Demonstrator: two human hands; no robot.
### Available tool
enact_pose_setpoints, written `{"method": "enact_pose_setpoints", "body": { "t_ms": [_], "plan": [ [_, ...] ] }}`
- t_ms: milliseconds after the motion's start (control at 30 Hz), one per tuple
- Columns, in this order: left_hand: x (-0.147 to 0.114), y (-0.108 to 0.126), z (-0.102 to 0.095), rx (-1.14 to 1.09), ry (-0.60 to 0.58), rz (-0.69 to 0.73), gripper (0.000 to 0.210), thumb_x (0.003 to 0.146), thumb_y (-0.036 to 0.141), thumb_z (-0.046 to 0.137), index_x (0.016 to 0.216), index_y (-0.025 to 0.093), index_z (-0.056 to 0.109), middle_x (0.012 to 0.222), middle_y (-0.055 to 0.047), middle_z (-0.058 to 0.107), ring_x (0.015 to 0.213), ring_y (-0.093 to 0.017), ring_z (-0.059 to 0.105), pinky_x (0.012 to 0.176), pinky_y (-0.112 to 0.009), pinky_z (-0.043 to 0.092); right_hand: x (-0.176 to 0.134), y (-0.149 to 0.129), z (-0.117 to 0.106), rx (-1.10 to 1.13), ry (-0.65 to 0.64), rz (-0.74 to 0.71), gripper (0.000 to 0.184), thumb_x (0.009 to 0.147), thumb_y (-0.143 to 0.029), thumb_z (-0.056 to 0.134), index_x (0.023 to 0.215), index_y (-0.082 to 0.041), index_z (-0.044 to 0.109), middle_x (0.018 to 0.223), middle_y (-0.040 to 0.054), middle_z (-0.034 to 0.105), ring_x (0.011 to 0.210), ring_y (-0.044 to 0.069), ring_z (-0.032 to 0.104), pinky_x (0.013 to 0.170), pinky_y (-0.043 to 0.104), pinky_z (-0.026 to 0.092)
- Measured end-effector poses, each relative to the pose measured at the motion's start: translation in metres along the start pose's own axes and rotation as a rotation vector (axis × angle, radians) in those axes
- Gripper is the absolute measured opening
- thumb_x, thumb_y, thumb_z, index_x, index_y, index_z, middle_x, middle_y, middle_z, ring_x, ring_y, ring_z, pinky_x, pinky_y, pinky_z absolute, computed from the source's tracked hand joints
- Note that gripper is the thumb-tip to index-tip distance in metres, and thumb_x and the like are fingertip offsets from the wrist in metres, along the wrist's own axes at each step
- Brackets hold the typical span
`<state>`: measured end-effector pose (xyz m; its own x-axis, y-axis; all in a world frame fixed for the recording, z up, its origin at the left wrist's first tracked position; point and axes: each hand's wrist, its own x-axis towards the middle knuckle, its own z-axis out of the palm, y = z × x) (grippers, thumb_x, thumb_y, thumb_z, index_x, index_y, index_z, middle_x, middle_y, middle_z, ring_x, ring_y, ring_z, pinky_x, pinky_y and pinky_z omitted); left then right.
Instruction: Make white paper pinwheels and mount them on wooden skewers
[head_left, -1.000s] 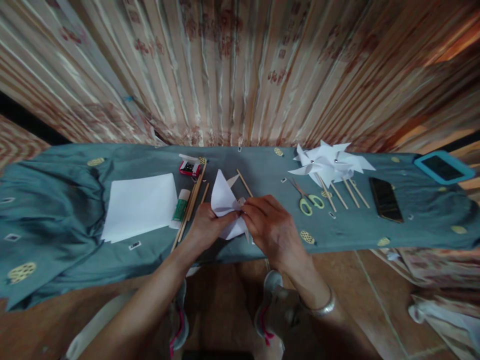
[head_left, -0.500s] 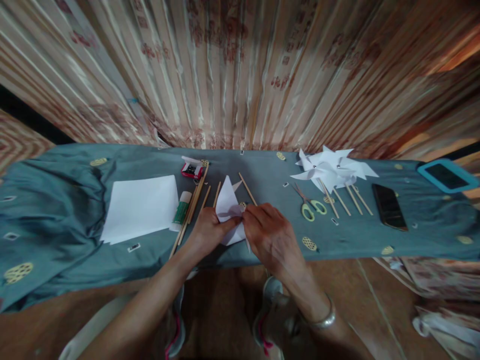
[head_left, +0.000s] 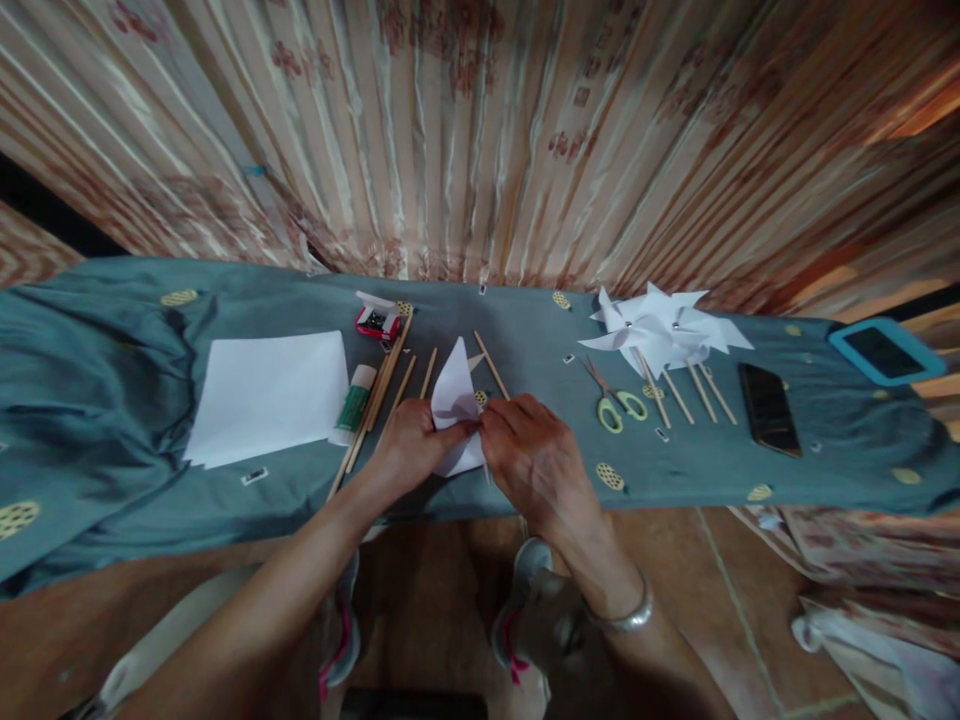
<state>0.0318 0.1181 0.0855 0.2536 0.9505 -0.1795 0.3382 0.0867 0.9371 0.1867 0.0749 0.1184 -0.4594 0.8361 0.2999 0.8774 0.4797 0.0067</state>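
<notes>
A white paper pinwheel, with curved pointed blades, is held up between both hands over the cloth. My left hand grips its left side, thumb pressed toward the centre. On the right, my right hand is closed at the pinwheel's middle, its fingertips pinched together; whether a pin is between them is hidden. Just beyond the hands lies a wooden stick. More wooden sticks lie to the left, beside a green glue stick and an open red box of small dark pieces.
A stack of white paper lies at left on the blue-green cloth. To the right are scissors, finished white pinwheels on sticks, a dark phone and a blue-framed device. A pleated curtain hangs behind the table.
The view has shifted slightly, so the table sits a little higher and further left. Both hands keep their hold on the pinwheel, which has turned slightly.
</notes>
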Motion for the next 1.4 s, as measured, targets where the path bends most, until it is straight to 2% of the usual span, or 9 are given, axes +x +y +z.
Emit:
{"method": "enact_pose_setpoints", "body": {
  "t_ms": [167,500,633,800,1100,1400],
  "plan": [
    [-0.001,0.0,0.0,0.042,-0.005,-0.022,0.022,0.067,0.036,0.067,0.059,0.015,0.065,0.057,-0.001,0.061,0.056,-0.017,0.056,0.054,-0.027,0.042,0.0,-0.001,0.005,-0.008,0.0,0.006,0.018,0.088,-0.004,0.053,0.077,-0.015,0.064,0.08,0.0077,0.067,0.078,0.022,0.056,0.07,0.034,0.046],
    [-0.001,0.006,-0.002,0.056,-0.011,-0.003,0.018,0.07,0.031,0.065,0.068,0.014,0.07,0.066,-0.003,0.069,0.067,-0.02,0.063,0.061,-0.027,0.046,-0.001,0.001,0.011,0.038,0.079,0.026,0.019,0.09,-0.006,0.052,0.078,-0.015,0.064,0.084,0.0088,0.069,0.08,0.022,0.058,0.074,0.034,0.047],
    [-0.002,0.005,-0.003,0.03,-0.03,0.01,0.017,0.07,0.031,0.065,0.07,0.014,0.071,0.069,-0.004,0.071,0.071,-0.022,0.065,0.063,-0.027,0.048,0.0,0.002,0.008,0.045,0.067,0.014,0.017,0.09,-0.007,0.053,0.082,-0.014,0.066,0.085,0.0078,0.07,0.08,0.022,0.058,0.076,0.034,0.048],
    [-0.001,-0.003,-0.001,0.039,-0.047,0.023,0.02,0.072,0.034,0.065,0.067,0.014,0.07,0.064,-0.003,0.067,0.065,-0.02,0.062,0.061,-0.027,0.046,0.0,0.001,0.005,0.014,0.028,-0.017,0.016,0.089,-0.006,0.054,0.079,-0.014,0.065,0.081,0.0073,0.068,0.078,0.023,0.058,0.073,0.033,0.048],
    [-0.001,0.002,0.0,0.063,-0.039,0.03,0.019,0.071,0.032,0.063,0.061,0.015,0.066,0.057,0.0,0.062,0.057,-0.016,0.055,0.056,-0.026,0.04,-0.001,-0.002,0.013,0.037,0.152,0.068,0.019,0.087,-0.006,0.052,0.076,-0.015,0.064,0.084,0.0093,0.071,0.078,0.022,0.058,0.072,0.033,0.047],
    [-0.001,0.011,-0.004,-0.008,-0.041,-0.002,0.018,0.067,0.03,0.064,0.07,0.013,0.071,0.069,-0.004,0.07,0.067,-0.018,0.06,0.062,-0.026,0.045,0.0,-0.004,0.011,0.056,0.192,0.07,0.017,0.085,-0.006,0.053,0.077,-0.014,0.065,0.081,0.008,0.07,0.079,0.022,0.059,0.074,0.033,0.049]
  ]
}}
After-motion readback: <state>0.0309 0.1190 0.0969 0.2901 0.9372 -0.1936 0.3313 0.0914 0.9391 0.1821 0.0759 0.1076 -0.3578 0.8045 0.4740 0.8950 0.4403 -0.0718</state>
